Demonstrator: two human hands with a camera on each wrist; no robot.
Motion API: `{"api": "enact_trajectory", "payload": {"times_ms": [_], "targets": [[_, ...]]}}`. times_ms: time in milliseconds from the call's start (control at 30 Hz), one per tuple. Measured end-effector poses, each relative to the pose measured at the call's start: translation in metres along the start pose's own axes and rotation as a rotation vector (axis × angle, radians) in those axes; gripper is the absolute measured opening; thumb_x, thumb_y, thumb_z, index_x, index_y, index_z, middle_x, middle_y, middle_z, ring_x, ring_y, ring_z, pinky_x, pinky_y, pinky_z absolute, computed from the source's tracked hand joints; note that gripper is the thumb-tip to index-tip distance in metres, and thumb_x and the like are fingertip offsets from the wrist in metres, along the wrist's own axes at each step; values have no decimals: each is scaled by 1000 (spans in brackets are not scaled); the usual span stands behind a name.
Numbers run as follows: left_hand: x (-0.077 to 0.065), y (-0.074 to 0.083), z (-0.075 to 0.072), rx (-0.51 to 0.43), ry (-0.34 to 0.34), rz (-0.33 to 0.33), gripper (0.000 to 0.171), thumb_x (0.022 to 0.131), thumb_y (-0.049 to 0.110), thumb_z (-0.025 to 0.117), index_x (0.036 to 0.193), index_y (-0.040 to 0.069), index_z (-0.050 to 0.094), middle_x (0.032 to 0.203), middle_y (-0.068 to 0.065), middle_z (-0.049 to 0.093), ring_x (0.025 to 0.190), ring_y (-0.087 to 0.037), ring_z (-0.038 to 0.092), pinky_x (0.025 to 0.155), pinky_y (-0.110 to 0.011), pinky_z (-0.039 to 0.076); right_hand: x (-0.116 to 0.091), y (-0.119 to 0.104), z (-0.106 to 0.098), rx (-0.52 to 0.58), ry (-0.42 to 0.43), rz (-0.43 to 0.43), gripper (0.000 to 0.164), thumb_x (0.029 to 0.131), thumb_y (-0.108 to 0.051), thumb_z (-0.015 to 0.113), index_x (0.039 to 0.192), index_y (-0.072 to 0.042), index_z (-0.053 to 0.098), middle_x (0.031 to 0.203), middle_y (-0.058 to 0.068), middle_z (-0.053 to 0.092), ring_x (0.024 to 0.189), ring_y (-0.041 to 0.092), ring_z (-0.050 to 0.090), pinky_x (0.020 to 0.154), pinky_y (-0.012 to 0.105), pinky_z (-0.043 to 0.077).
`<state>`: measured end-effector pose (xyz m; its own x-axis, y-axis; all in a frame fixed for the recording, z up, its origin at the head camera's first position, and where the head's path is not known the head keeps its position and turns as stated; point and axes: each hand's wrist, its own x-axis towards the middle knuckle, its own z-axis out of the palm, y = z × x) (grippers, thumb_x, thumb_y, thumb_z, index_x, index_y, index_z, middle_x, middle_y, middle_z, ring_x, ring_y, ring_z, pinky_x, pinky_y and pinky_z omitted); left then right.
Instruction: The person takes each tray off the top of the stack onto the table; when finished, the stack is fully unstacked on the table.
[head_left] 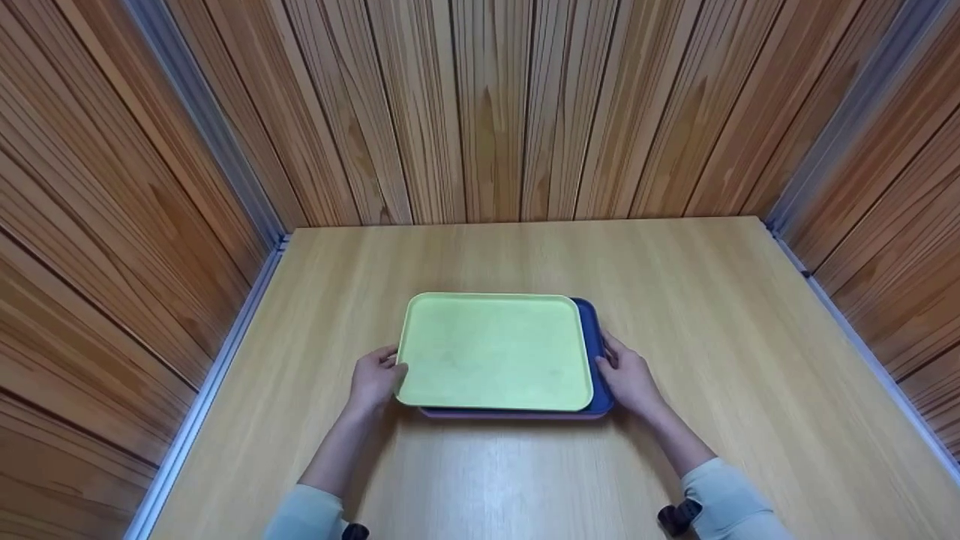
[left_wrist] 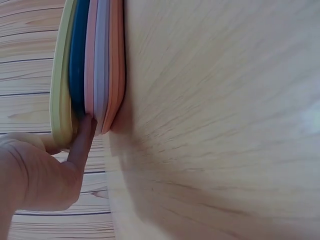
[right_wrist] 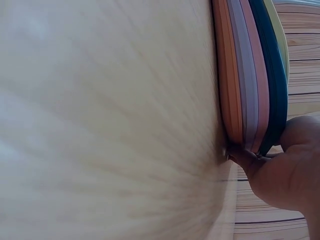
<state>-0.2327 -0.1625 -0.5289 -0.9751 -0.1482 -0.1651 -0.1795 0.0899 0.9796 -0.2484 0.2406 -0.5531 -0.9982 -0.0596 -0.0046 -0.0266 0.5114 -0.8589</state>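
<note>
A stack of rectangular trays lies on the table in the head view. The light yellow-green tray is on top, shifted left over a dark blue tray. Below them the left wrist view shows a pink tray, a lavender tray and orange trays at the bottom. My left hand grips the yellow-green tray's left edge, one fingertip touching the pink tray's side. On the other side my right hand holds the stack's right edge, thumb by the blue rim and fingers by the lower trays.
The wooden table is bounded by a plank back wall and plank side walls, with metal strips along the sides. Dark wrist devices are on both light sleeves.
</note>
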Motion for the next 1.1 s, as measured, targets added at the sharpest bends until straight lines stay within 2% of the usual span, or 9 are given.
{"api": "enact_trajectory", "payload": {"times_ms": [200, 467, 667, 767, 833, 933, 1000, 1100], "targets": [[-2, 1, -2, -18, 11, -21, 47, 95, -12, 49, 143, -12, 48, 125, -34, 62, 115, -41, 63, 84, -39, 59, 0, 1, 0, -4, -4, 7, 57, 103, -3, 49, 156, 5, 28, 157, 27, 32, 142, 37, 36, 114, 46, 33], [-2, 4, -12, -134, 8, -78, 50, 97, -10, 47, 147, -10, 43, 132, -36, 57, 112, -40, 65, 78, -40, 61, 0, 0, 1, -2, -15, 4, 58, 104, -3, 48, 157, 4, 26, 158, 27, 31, 143, 38, 34, 114, 48, 33], [-1, 4, -21, -147, -55, -139, 59, 92, -15, 48, 150, -6, 41, 135, -34, 55, 100, -31, 69, 72, -38, 61, -1, 0, -1, 2, -8, -5, 58, 104, -3, 49, 157, 4, 26, 157, 27, 32, 142, 39, 36, 113, 49, 35], [-1, 4, -22, -165, -88, -128, 62, 91, -17, 46, 152, -6, 38, 144, -32, 49, 114, -36, 63, 79, -39, 60, -1, 0, -1, -3, 0, -8, 57, 104, -2, 49, 156, 5, 27, 156, 27, 33, 141, 39, 37, 112, 49, 35], [0, 4, -22, -175, -97, -108, 62, 92, -17, 44, 152, -8, 35, 147, -33, 44, 126, -40, 55, 86, -41, 58, -1, 0, -1, -11, 6, -13, 56, 103, -2, 49, 155, 6, 29, 155, 28, 35, 140, 39, 38, 112, 49, 36], [1, 3, -22, -184, -78, -82, 59, 93, -16, 42, 152, -11, 33, 148, -35, 42, 133, -44, 47, 93, -43, 55, -1, 0, 0, -24, 11, -11, 56, 104, -2, 49, 155, 6, 30, 155, 28, 35, 140, 39, 39, 112, 49, 36], [2, 3, -23, -182, -41, -84, 57, 94, -15, 42, 150, -12, 35, 143, -36, 46, 129, -45, 52, 89, -42, 57, -2, -1, 0, -22, 5, -7, 56, 104, -2, 49, 155, 6, 29, 155, 29, 34, 140, 39, 38, 112, 49, 36], [3, 3, -28, -181, 10, -104, 55, 94, -14, 43, 149, -10, 40, 137, -37, 52, 113, -39, 64, 78, -37, 60, -3, -1, 0, -19, -2, 4, 56, 104, -2, 49, 156, 5, 29, 156, 28, 33, 141, 39, 37, 112, 49, 36]]}}
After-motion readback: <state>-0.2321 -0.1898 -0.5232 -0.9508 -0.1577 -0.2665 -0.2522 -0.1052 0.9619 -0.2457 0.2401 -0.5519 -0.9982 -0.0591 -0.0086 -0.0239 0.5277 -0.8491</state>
